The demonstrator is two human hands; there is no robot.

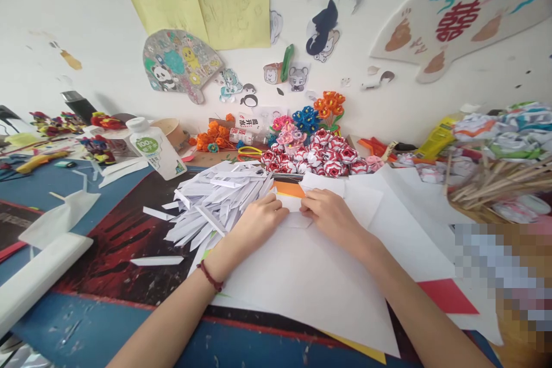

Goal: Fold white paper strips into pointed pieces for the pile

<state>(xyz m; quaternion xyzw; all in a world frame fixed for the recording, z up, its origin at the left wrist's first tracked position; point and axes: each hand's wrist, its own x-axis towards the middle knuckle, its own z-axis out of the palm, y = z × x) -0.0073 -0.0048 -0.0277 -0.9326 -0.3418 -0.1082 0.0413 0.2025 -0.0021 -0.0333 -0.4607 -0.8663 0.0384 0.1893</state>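
Observation:
A small piece of white paper [293, 204] lies between my two hands, over a larger white sheet [310, 282]. My left hand [261, 215], below a dark red bracelet, pinches the small paper's left side with curled fingers. On its right side, my right hand [330, 215] presses and grips the paper with fingers bent together. An orange sheet [288, 188] shows just beyond the fingertips. Beside my left hand is a heap of folded white paper strips [219, 198], and one loose folded strip [157, 261] lies apart on the dark mat.
The dark red-patterned mat [116, 253] covers part of the blue table [99, 330]. A white bottle [155, 149] stands behind the heap. Red-and-white paper flowers [323, 152] line the wall side. At right are more white sheets [405, 224], a red paper [448, 296] and wooden sticks [495, 184].

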